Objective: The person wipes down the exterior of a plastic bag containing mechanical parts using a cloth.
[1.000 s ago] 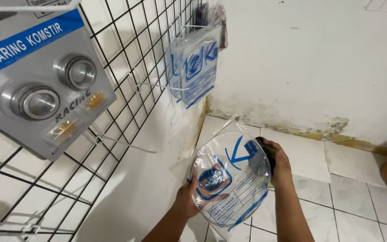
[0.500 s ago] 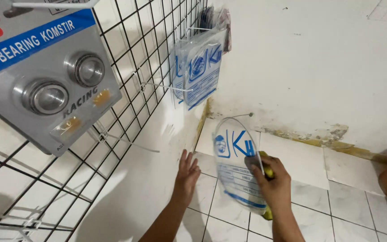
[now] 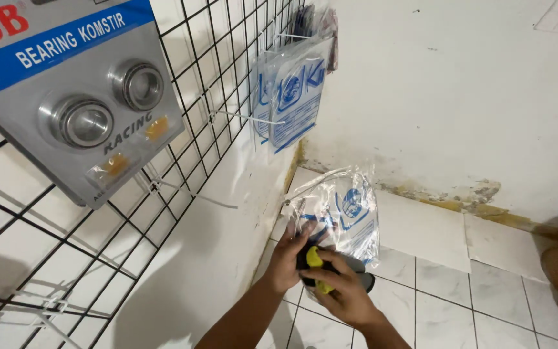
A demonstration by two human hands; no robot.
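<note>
- Where the white wall meets the tiled floor (image 3: 440, 291), the black wire grid panel (image 3: 182, 116) serves as the landmark; it covers the wall on the upper left and runs toward the corner.
- The grey display card (image 3: 79, 97) hangs on the grid panel at its upper left; it has a blue band and carries two round metal bearings.
- A bunch of clear plastic packets with blue print (image 3: 295, 90) hangs from a hook at the far end of the grid panel, near the corner.
- A bare white wire hook (image 3: 247, 118) sticks out of the grid panel just left of the hanging packets.
- The clear plastic packet with blue print (image 3: 343, 216) is held below the grid panel's far end, above the floor, and stands roughly upright behind both hands.
- The left hand (image 3: 289, 258) is below the grid panel, and its fingers are curled against the lower left edge of the packet, touching it.
- The right hand (image 3: 343, 291) is just right of the left hand and touching it; its fingers are clenched around a black and yellow tool (image 3: 314, 262).
- The tool lies between the two hands, in front of the packet's lower edge; its kind cannot be told.
</note>
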